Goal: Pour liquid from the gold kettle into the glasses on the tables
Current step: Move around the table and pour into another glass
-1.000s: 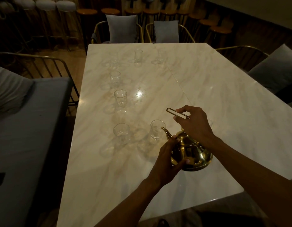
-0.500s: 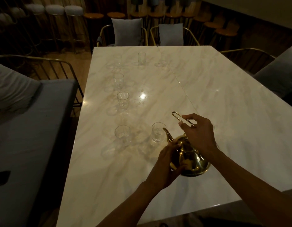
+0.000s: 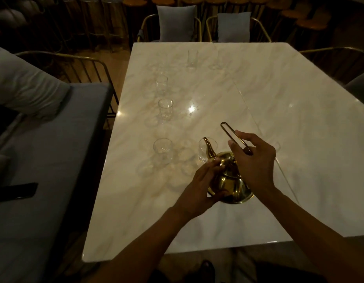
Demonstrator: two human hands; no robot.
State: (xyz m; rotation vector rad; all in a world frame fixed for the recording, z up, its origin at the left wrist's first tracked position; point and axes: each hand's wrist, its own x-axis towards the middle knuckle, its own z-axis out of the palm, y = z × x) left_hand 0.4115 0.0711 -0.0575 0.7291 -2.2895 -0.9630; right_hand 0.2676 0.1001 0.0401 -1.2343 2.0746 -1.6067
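The gold kettle (image 3: 230,182) is tilted forward over the marble table (image 3: 279,119), its spout over the rim of the nearest clear glass (image 3: 203,150). My right hand (image 3: 256,162) grips the kettle's wire handle from above. My left hand (image 3: 201,186) holds the kettle's body from the left, fingertips by the lid. Another glass (image 3: 163,150) stands to the left. Further glasses (image 3: 165,109) (image 3: 162,84) (image 3: 192,59) line up toward the far end. Whether liquid is flowing cannot be seen in the dim light.
A grey bench (image 3: 44,160) with a pillow (image 3: 24,86) runs along the table's left side; a dark phone (image 3: 15,192) lies on it. Two cushioned chairs (image 3: 175,23) (image 3: 234,27) stand at the far end, another chair (image 3: 344,64) at the right.
The kettle has tipped further forward and its spout has come over the nearest glass. Both hands kept their hold. The view has shifted closer to the table.
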